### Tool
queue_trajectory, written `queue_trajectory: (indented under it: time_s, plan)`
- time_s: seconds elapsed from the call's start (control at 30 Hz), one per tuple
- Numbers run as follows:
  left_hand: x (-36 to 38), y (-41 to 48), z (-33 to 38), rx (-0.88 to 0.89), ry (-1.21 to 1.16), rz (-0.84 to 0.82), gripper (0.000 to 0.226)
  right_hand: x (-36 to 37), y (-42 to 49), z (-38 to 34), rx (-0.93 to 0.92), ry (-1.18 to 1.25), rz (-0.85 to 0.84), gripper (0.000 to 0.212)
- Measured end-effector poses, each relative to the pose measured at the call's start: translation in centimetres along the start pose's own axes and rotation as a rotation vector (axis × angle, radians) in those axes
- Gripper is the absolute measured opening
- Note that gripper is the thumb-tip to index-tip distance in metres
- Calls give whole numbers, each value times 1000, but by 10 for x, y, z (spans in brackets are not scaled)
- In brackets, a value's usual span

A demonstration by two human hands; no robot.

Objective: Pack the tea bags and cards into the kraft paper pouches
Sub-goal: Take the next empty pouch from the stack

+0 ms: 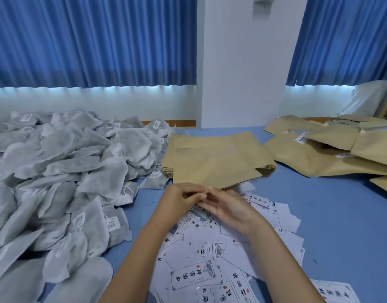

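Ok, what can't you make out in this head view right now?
Head view:
- left hand and right hand overlap at the near edge of the pouch stack; fingers hide what they pinch, if anything.
- Cards: print too small; forearms cover some.
- Pouch pile, right: cut by frame edge; contents hidden.

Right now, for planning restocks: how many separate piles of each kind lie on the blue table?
Grey mesh tea bags: 1 heap
Brown kraft paper pouches: 2 piles, counting the loose pile
White printed cards: 1 spread
Total: 4
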State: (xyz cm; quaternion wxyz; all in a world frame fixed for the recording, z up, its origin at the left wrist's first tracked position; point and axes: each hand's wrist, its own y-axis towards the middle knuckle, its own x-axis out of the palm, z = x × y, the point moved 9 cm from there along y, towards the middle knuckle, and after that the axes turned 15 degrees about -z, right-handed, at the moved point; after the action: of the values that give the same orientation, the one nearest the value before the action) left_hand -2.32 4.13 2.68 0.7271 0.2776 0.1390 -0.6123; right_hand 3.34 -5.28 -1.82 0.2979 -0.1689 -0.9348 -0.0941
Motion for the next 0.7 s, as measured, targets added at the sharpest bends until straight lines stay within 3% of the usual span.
queue_trajectory:
  time_s: [0.13,0.37,0.53,0.63,0.7]
  plan:
    - [0,-3,-1,-25,-82,-19,18,-1,1,0,-3,-4,-38,45]
    - [-9,-6,-12,-105,-159,-73,20,2,0,-5,-27,-35,-101,34]
    - [-11,-11,19,53,282,107,12,6,0,-9,-66,-78,-93,34]
    - [-14,-15,26,83,307,235,8,7,0,-12,-97,-74,-78,25]
    - [-10,-14,30,103,337,218,8,4,2,-12,-120,-95,-18,24]
